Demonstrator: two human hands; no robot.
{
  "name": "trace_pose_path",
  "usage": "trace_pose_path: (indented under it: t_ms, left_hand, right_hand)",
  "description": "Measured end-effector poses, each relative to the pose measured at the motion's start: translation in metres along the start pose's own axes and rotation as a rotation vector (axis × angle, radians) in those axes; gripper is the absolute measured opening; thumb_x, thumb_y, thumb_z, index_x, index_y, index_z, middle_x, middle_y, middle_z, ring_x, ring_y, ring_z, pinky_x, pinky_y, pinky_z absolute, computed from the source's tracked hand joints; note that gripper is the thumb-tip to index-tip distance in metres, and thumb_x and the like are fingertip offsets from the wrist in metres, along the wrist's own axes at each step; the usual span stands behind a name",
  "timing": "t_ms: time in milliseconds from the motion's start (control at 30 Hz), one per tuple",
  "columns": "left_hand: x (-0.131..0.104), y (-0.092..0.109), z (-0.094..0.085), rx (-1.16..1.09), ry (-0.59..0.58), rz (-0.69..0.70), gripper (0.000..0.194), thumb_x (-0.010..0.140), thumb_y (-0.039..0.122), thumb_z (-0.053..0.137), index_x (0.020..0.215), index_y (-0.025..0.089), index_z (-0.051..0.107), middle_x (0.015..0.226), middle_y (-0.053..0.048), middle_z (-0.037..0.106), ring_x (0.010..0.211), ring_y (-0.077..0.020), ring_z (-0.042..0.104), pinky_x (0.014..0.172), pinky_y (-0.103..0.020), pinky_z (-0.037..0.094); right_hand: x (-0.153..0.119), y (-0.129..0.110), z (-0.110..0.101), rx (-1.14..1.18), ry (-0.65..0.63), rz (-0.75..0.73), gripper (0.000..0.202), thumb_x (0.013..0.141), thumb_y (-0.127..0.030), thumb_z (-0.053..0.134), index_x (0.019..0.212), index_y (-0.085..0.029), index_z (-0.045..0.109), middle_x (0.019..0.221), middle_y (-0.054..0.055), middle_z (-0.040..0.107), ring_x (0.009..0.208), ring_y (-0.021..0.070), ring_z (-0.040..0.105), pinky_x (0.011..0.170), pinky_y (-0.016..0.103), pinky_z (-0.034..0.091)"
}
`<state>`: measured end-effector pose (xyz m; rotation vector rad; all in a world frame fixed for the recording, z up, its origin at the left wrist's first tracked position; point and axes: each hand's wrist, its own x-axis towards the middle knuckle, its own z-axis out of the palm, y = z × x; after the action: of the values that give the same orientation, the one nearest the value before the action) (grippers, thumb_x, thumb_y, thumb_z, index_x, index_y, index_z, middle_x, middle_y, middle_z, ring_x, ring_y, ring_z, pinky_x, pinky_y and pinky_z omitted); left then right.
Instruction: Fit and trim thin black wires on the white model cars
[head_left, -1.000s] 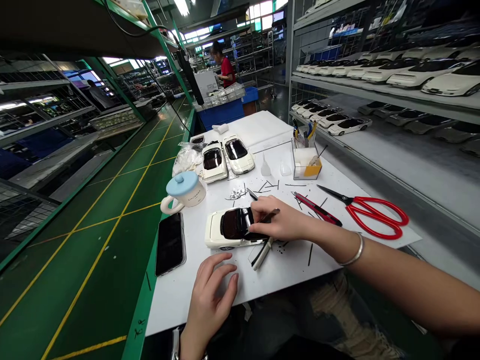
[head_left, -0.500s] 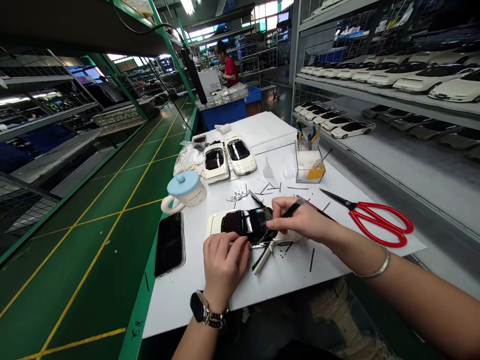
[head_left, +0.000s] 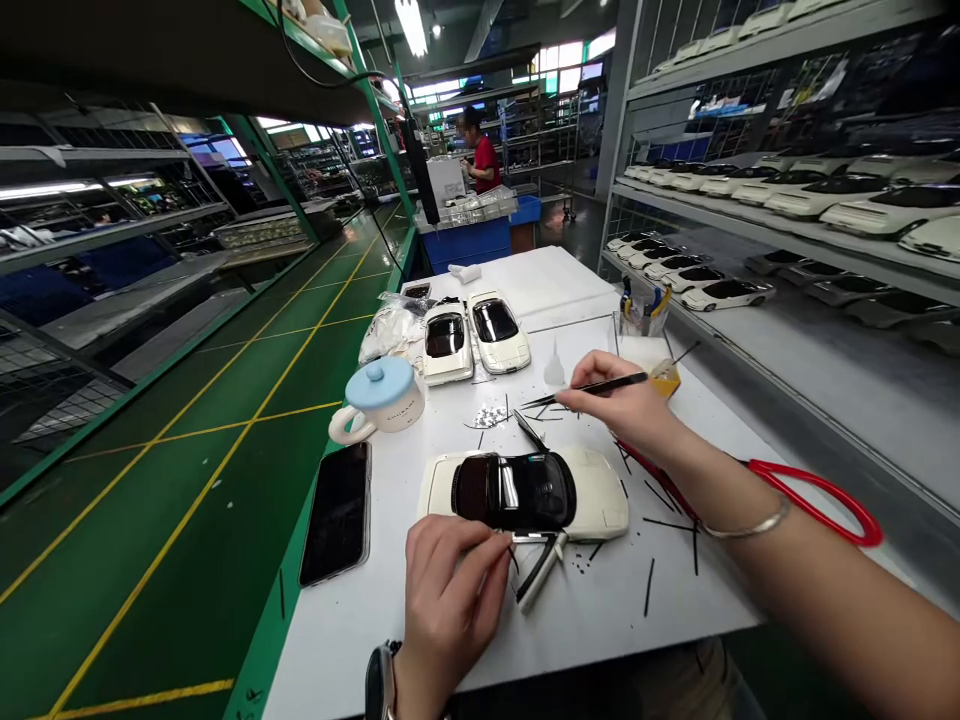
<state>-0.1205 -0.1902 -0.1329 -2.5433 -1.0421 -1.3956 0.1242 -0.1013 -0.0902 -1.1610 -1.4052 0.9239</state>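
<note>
We have the white model car (head_left: 525,492) lying on the worktop (head_left: 600,620) right in front of us, long axis running left-right, dark glass roof up, bonnet end to our right. Left hand (head_left: 450,600) sits at the near side of it, fingertips pinched against the lower edge by the open door (head_left: 541,568), which hangs out toward us; fingers curled, a light pinch on the car's side, nothing else in it. Right hand (head_left: 619,405) is up and beyond the car, apart from it, thumb and fingers closed on thin black tweezers (head_left: 585,388) whose tips point left, toward the little heap of shiny bits (head_left: 489,416). So the left hand is the nearer one to the car; the right hand would have to come back toward us and down to reach the roof. Red-handled scissors (head_left: 817,495) lie under our right forearm, partly hidden. Short black strips (head_left: 649,600) are scattered round the car. Left of it: a dark phone (head_left: 337,510) face up, and a mug with a pale blue lid (head_left: 382,398); there is small lettering on the mug, too small to read. Further back, two more white model cars (head_left: 476,338) stand side by side, with a clear plastic bag (head_left: 390,330) next to them. Shelves to the right carry rows of white cars (head_left: 697,280). A person in a red top (head_left: 484,160) stands at the far bench. No other writing is legible.
</note>
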Motion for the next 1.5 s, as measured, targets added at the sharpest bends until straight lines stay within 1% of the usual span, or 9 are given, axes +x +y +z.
trace_pose_path:
  t_ms: [67,133,267,533,667,933,1167,1400,1500]
  left_hand:
    - [0.002,0.002,-0.001,-0.023,0.008,0.007,0.025,0.073,-0.003,0.063,0.092,0.014,0.066,0.079,-0.006,0.062,0.076,-0.0175,0.054,0.072,-0.037,0.043]
    - [0.004,0.003,0.000,-0.036,0.018,0.012,0.025,0.073,-0.002,0.063,0.091,0.014,0.066,0.078,-0.006,0.062,0.075,-0.0173,0.054,0.071,-0.037,0.044]
    - [0.006,0.004,0.000,-0.045,0.042,0.018,0.020,0.074,0.001,0.062,0.089,0.015,0.067,0.077,-0.005,0.063,0.074,-0.0170,0.055,0.070,-0.036,0.046]
    - [0.009,0.003,0.000,-0.073,0.049,-0.027,0.015,0.076,0.003,0.061,0.083,0.015,0.067,0.072,-0.004,0.063,0.072,-0.0164,0.054,0.070,-0.035,0.048]
    - [0.008,0.003,0.000,-0.110,0.060,-0.034,0.015,0.075,0.003,0.061,0.083,0.014,0.067,0.073,-0.004,0.062,0.073,-0.0165,0.054,0.071,-0.036,0.048]
    - [0.006,-0.001,-0.001,-0.128,0.051,-0.019,0.016,0.075,0.003,0.060,0.085,0.014,0.067,0.075,-0.005,0.062,0.073,-0.0171,0.054,0.070,-0.036,0.048]
    - [0.002,-0.002,-0.002,-0.136,0.037,-0.018,0.017,0.074,0.003,0.061,0.085,0.014,0.066,0.075,-0.005,0.062,0.074,-0.0169,0.053,0.070,-0.036,0.048]
    - [0.003,0.000,-0.003,-0.124,0.018,-0.016,0.019,0.075,0.003,0.059,0.089,0.015,0.066,0.077,-0.005,0.063,0.075,-0.0170,0.054,0.069,-0.036,0.049]
    - [0.003,-0.001,-0.002,-0.118,0.020,-0.010,0.020,0.076,0.004,0.059,0.090,0.016,0.066,0.077,-0.005,0.063,0.075,-0.0171,0.054,0.069,-0.036,0.048]
  right_hand:
    - [0.020,0.008,0.009,-0.203,-0.034,0.015,0.028,0.070,-0.038,0.072,0.069,-0.020,0.050,0.060,-0.004,0.053,0.057,0.0115,0.047,0.053,0.026,0.035]
    - [0.036,0.016,0.019,-0.336,-0.065,0.028,0.028,0.071,-0.037,0.069,0.064,-0.020,0.047,0.059,-0.004,0.051,0.056,0.0116,0.045,0.053,0.026,0.033]
    - [0.056,0.025,0.033,-0.404,-0.102,0.029,0.027,0.073,-0.032,0.062,0.060,-0.020,0.043,0.057,-0.004,0.048,0.056,0.0116,0.043,0.053,0.026,0.032]
    - [0.065,0.035,0.033,-0.471,-0.307,0.036,0.022,0.073,-0.034,0.063,0.066,-0.020,0.048,0.062,-0.002,0.054,0.059,0.0130,0.047,0.056,0.027,0.035]
    - [0.067,0.037,0.033,-0.503,-0.358,0.059,0.022,0.073,-0.036,0.064,0.068,-0.020,0.049,0.065,-0.001,0.057,0.060,0.0138,0.048,0.056,0.028,0.036]
    - [0.069,0.036,0.033,-0.499,-0.389,0.055,0.025,0.074,-0.039,0.065,0.069,-0.020,0.049,0.067,-0.001,0.056,0.061,0.0133,0.048,0.056,0.028,0.037]
    - [0.071,0.035,0.034,-0.497,-0.392,0.033,0.022,0.073,-0.034,0.066,0.066,-0.020,0.050,0.065,-0.001,0.055,0.060,0.0130,0.048,0.057,0.028,0.036]
    - [0.067,0.033,0.030,-0.463,-0.291,0.029,0.027,0.074,-0.039,0.065,0.065,-0.020,0.050,0.060,-0.002,0.053,0.057,0.0125,0.046,0.054,0.027,0.034]
    - [0.064,0.030,0.026,-0.446,-0.223,0.023,0.028,0.073,-0.041,0.067,0.064,-0.020,0.051,0.059,-0.002,0.053,0.056,0.0124,0.045,0.053,0.028,0.034]
